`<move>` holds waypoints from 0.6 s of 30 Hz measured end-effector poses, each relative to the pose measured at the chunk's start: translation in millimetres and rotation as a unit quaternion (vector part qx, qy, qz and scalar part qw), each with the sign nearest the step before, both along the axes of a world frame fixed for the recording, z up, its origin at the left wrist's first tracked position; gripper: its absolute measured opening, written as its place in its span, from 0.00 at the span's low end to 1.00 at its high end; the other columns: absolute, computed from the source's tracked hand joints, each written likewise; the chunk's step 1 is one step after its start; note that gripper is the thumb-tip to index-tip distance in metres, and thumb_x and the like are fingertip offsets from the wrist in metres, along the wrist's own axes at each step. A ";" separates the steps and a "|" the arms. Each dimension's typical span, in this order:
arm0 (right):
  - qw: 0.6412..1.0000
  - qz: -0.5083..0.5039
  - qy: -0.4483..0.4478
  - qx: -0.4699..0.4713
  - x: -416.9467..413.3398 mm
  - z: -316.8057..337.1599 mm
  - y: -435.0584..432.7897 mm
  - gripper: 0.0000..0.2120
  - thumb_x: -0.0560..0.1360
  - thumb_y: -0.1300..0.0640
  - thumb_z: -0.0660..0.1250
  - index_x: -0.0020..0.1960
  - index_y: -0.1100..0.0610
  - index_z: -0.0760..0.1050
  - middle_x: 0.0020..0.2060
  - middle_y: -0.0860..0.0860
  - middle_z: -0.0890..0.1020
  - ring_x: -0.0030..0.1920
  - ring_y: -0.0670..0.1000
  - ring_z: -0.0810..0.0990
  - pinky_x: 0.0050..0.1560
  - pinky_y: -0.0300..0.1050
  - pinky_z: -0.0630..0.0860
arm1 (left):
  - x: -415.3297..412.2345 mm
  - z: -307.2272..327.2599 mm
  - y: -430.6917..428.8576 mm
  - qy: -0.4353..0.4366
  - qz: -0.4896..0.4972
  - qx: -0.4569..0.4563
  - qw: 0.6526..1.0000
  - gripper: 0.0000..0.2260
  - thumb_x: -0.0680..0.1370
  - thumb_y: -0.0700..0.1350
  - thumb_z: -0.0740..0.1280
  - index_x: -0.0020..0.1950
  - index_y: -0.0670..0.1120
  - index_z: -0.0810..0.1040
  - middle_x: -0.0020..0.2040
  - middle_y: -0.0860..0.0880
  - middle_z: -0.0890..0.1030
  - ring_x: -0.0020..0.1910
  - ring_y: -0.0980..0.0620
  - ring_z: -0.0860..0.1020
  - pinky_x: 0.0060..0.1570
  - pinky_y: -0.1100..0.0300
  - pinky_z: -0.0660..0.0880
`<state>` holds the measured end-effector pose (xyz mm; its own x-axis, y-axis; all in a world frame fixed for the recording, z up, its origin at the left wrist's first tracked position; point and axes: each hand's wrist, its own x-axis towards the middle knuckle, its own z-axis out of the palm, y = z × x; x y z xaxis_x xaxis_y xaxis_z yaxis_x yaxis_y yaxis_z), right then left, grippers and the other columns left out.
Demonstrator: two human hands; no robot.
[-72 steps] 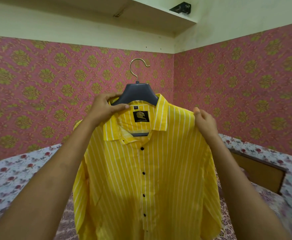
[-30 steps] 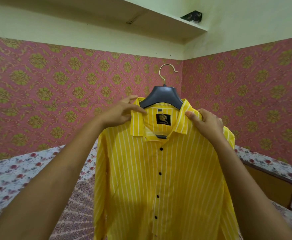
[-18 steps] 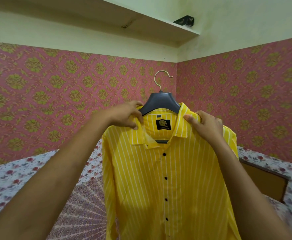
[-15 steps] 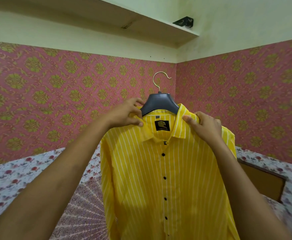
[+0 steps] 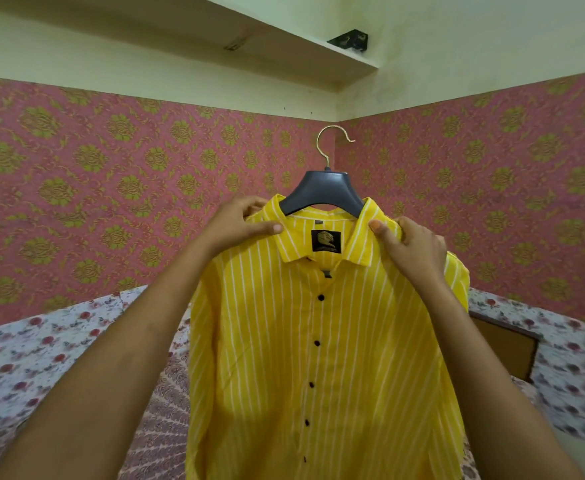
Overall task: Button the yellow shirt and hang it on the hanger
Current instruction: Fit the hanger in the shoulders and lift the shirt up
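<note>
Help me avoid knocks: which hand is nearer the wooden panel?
Right. The right hand grips the shirt up and left of the panel; the left hand grips it farther left, beyond the hanger.

**Shirt held up on hanger**

The buttoned yellow shirt (image 5: 319,358) hangs on a dark hanger (image 5: 324,190). The left hand (image 5: 239,226) pinches its left shoulder, the right hand (image 5: 410,247) the right collar side. Behind: a floral bedsheet (image 5: 41,348), patterned wallpaper (image 5: 111,174), a shelf (image 5: 284,53).
</note>
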<state>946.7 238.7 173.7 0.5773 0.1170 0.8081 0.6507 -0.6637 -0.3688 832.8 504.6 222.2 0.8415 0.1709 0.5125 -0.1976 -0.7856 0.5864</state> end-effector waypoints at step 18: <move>0.990 -0.142 0.003 0.017 -40.8 -10.6 -60.9 0.32 0.59 0.23 0.45 0.29 0.54 0.58 0.31 0.58 0.77 0.39 0.62 0.77 0.43 0.50 0.61 | 16.4 -25.9 -53.9 -0.070 -0.084 -0.024 0.994 0.31 0.59 0.68 0.70 0.43 0.40 0.78 0.43 0.35 0.80 0.38 0.49 0.76 0.43 0.44 0.74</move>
